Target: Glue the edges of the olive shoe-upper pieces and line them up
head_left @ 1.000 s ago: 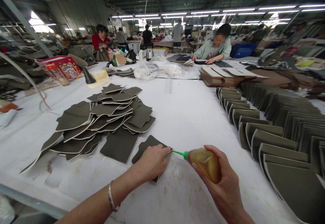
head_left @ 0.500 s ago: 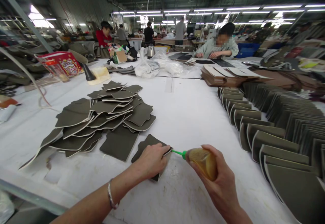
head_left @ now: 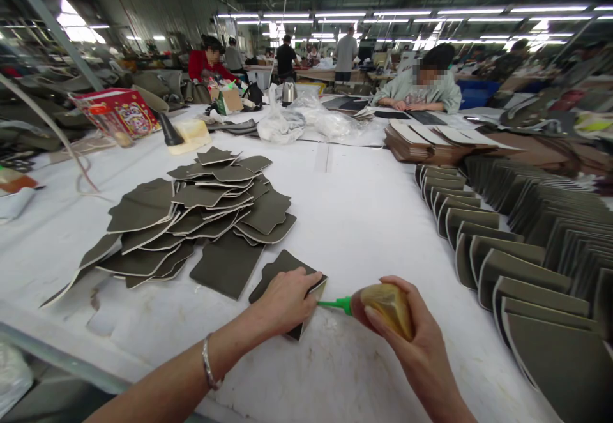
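Observation:
My left hand [head_left: 290,296], with a silver bracelet at its wrist, holds a dark olive leather-like piece [head_left: 274,272] down on the white table. Its index finger stretches along the piece's right edge; the other fingers are partly hidden. In my right hand [head_left: 420,321] is a squeeze bottle of amber liquid, probably glue [head_left: 387,308], tipped on its side. The bottle's thin green nozzle [head_left: 338,304] points left and reaches the edge of the piece beside my left fingers. Just left of that piece lies another flat one [head_left: 226,263].
A loose heap of similar pieces [head_left: 211,206] spreads over the left. Rows of curved pieces [head_left: 512,263] stand along the right. Farther back are brown stacked panels [head_left: 407,142], clear plastic bags [head_left: 306,119] and a brush in a yellowish holder [head_left: 184,134]. A co-worker [head_left: 424,84] sits across the table.
The nozzle tip has moved slightly left and down along the piece's edge. My left hand stays in place on the piece. The whole view has shifted a little.

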Action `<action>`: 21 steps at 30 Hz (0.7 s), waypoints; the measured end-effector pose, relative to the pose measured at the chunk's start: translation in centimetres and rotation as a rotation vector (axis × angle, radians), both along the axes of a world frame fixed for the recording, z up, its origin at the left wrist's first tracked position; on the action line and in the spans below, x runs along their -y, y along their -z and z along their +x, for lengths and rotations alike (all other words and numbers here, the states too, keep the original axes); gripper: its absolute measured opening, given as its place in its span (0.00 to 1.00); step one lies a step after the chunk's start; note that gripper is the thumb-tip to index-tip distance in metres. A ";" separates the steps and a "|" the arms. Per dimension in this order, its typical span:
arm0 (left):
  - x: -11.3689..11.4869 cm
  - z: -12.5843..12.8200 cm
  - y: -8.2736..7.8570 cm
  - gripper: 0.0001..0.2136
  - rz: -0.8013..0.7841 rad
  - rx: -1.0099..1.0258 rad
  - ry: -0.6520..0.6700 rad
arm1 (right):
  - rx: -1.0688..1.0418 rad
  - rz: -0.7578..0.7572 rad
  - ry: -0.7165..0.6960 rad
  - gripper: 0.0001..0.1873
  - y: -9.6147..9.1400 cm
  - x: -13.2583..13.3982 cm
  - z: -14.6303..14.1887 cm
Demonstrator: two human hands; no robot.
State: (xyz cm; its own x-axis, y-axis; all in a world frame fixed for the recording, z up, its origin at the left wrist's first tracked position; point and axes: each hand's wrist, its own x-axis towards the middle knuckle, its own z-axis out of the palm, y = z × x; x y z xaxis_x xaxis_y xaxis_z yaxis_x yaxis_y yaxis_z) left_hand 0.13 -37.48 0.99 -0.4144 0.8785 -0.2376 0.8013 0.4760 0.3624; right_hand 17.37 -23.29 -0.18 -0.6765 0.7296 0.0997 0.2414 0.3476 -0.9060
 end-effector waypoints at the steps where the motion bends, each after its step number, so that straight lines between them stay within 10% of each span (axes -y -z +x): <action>1: 0.0 0.0 0.0 0.22 -0.001 0.001 -0.003 | 0.003 -0.027 -0.021 0.24 0.0 -0.1 0.0; 21: 0.7 0.1 0.8 0.22 0.068 -0.016 -0.009 | 0.007 -0.253 -0.094 0.24 0.2 1.4 1.1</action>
State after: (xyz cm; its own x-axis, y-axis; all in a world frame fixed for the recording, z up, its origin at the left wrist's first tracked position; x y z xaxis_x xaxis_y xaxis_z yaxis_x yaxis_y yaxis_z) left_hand 0.26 -38.15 0.21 -0.4253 0.8888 -0.1704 0.8033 0.4575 0.3812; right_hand 18.50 -24.73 -0.41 -0.7425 0.6648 -0.0822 0.2250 0.1319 -0.9654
